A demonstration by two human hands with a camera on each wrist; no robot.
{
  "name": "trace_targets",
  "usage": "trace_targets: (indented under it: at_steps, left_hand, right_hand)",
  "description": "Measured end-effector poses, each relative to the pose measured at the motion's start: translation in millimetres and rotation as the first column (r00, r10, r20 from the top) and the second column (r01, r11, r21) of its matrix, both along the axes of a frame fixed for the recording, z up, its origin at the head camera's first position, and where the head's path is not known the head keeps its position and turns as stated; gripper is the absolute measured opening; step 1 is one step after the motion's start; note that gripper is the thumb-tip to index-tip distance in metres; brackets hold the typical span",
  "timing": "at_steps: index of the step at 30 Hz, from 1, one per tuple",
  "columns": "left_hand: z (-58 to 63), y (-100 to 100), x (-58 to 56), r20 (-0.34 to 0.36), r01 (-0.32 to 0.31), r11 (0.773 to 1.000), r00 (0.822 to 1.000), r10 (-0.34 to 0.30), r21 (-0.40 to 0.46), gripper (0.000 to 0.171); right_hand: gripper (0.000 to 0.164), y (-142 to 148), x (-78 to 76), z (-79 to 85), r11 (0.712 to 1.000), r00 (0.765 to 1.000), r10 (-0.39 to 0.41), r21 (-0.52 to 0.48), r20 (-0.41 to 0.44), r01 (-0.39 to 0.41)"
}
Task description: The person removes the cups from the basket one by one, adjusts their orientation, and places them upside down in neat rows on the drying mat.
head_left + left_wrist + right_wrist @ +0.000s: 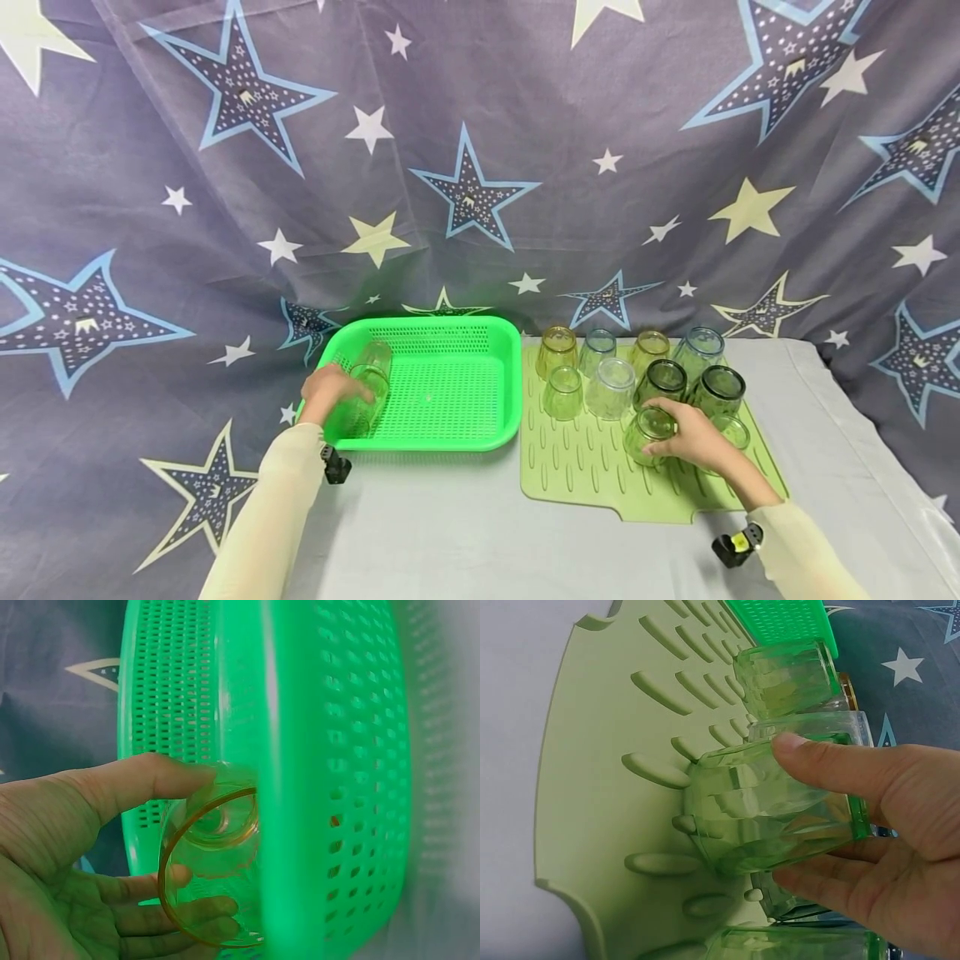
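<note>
My left hand [333, 390] reaches over the left wall of the green plastic basket [450, 444]. There it holds a clear drinking glass with an amber rim [171, 847], thumb on one side and fingers on the other. Behind it in the basket stands a second glass [378, 350]. On the drying mat [585, 483], my right hand [697, 433] grips a green glass [757, 806] between thumb and fingers, at the front of a group of glasses. Close beside that hand is another light green glass [735, 432], partly covered by it.
Several upturned glasses stand in rows on the mat, among them an amber one [557, 350], a blue one [701, 346], a dark one [663, 379] and a clear one [611, 387]. A star-patterned curtain [480, 275] hangs behind the grey table [450, 525].
</note>
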State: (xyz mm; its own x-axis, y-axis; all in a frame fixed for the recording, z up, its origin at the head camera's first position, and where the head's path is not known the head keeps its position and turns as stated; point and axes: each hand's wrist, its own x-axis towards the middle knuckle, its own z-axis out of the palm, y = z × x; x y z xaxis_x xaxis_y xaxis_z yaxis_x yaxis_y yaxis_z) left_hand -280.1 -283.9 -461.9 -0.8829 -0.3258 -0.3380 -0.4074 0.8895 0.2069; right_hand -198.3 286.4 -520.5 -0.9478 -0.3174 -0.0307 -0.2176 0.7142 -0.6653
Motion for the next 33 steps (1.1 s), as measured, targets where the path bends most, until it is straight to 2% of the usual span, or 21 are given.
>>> trace_targets:
  at_steps: [3,9,17,22,27,30,33]
  left_hand:
    - [3.9,2,0.7,-0.029,0.009,1.000,1.000,-0.008,0.013,0.065]
    - [15.3,9,1.8,-0.087,0.077,0.995,0.994,-0.072,0.059,0.053]
    - [35.7,24,0.7,-0.166,0.126,0.982,0.981,-0.102,0.139,0.069]
    - [46.9,36,0.6,-0.271,0.159,0.966,0.957,-0.100,0.204,0.068]
    - [54.2,49,1.8,-0.343,0.200,0.929,0.935,-0.086,0.312,0.068]
    - [57.0,57,3.2,-0.355,0.219,0.895,0.932,-0.073,0.390,0.069]
    - [60.2,64,4.1,-0.363,0.234,0.851,0.930,-0.055,0.471,0.070]
  right_hand:
    - [0.074,0,0.0,-0.2,1.000,1.000,0.001,0.000,-0.002,-0.001]
    - [0.076,1,0.0,0.5,1.000,1.000,0.000,0.002,-0.001,0.000]
    - [0.077,2,-0.7,0.3,1.000,1.000,-0.002,0.017,0.003,0.002]
    - [0.077,1,-1.5,0.1,1.000,1.000,0.005,0.021,-0.003,-0.005]
    - [0.077,1,-1.9,0.2,1.000,1.000,0.010,0.018,-0.009,-0.010]
    - [0.077,1,-1.8,0.5,1.000,1.000,0.010,0.018,-0.004,-0.010]
    - [0.077,1,-1.7,1.8,1.000,1.000,0.011,0.018,0.006,-0.012]
